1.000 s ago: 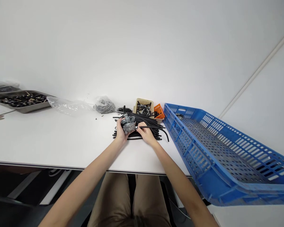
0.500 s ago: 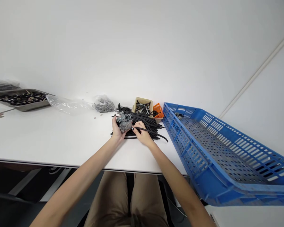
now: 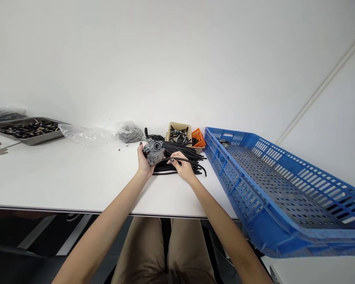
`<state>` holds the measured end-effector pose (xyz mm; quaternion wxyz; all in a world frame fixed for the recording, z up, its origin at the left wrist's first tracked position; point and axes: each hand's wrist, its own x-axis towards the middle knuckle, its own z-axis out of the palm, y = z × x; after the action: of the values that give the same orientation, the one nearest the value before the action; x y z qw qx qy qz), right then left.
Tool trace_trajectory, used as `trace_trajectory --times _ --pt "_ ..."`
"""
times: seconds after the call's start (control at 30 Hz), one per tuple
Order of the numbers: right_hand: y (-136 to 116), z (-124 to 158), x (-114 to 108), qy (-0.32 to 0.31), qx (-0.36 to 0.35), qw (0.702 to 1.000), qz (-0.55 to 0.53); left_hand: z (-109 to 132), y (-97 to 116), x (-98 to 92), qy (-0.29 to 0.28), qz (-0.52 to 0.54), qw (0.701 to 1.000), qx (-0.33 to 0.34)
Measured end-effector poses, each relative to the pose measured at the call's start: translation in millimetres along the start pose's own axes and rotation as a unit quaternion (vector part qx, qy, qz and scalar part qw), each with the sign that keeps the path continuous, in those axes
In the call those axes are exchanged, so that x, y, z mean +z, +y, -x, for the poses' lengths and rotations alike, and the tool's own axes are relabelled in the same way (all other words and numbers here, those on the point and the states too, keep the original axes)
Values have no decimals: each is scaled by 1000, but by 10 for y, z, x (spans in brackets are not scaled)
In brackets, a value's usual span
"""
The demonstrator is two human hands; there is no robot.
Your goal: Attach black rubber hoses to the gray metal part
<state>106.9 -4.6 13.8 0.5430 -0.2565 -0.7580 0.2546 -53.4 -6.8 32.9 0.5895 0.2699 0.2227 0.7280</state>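
A grey metal part [image 3: 154, 152] with a round opening rests in my left hand [image 3: 145, 165], whose fingers are wrapped round it. My right hand [image 3: 182, 165], just to the right, pinches a thin black hose [image 3: 192, 160]. The hose's left end meets the lower right side of the metal part; its free end curves down to the right. Under and behind both hands lies a pile of black hoses [image 3: 177, 148] on the white table [image 3: 77, 173].
At right stands a large blue crate [image 3: 239, 173]. Behind the hoses are a cream bin [image 3: 169, 128] and an orange basket [image 3: 201, 136] of small parts. Further left are a plastic bag [image 3: 130, 132], a loose clear bag [image 3: 87, 134] and a metal tray [image 3: 37, 139] of black parts.
My right hand has slid slightly right along the hose, away from the metal part. My left hand and the metal part have shifted a little to the left.
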Motion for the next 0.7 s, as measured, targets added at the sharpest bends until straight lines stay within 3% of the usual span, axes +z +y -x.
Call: trace_trajectory --times 0.13,0.3,0.7 --pt "109 -41 24 74 57 995 -43 -22 -11 -35 -10 -10 1000 -17" --pt "121 -73 32 116 82 985 -96 24 -127 -14 -15 -24 999 -34" --pt "4 -99 51 100 119 968 -197 39 -193 -84 -53 -50 992 -101"
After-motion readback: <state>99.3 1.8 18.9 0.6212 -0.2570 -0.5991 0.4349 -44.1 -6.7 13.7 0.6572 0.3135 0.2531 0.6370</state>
